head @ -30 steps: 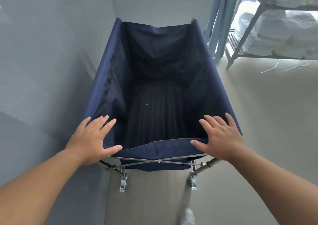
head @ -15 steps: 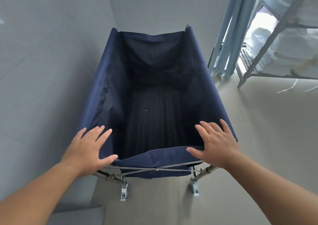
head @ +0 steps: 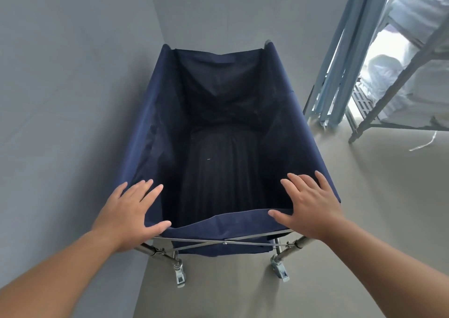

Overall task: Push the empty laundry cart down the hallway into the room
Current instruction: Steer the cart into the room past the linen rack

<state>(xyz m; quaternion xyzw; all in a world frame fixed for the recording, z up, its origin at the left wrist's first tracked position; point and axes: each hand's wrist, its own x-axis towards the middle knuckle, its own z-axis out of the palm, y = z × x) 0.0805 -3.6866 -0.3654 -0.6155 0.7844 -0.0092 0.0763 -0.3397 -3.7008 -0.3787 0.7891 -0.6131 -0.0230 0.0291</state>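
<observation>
The laundry cart (head: 218, 223) is a navy fabric bag on a metal folding frame with casters. It stands straight ahead of me, close along the grey wall on the left, and its dark inside holds nothing. My left hand (head: 131, 213) lies flat over the near left corner, fingers spread, thumb along the near rim. My right hand (head: 308, 208) lies the same way over the near right corner. Neither hand curls around the frame.
A grey wall (head: 73, 99) runs along the left and another closes the corner behind the cart. At the right stand a pale blue door frame (head: 340, 74) and a metal rack (head: 401, 74) with white bundles. A white cord (head: 422, 145) lies on the beige floor.
The cart and I have rolled forward; the door frame and rack have slid toward the upper right and look nearer. Both hands stay on the same corners.
</observation>
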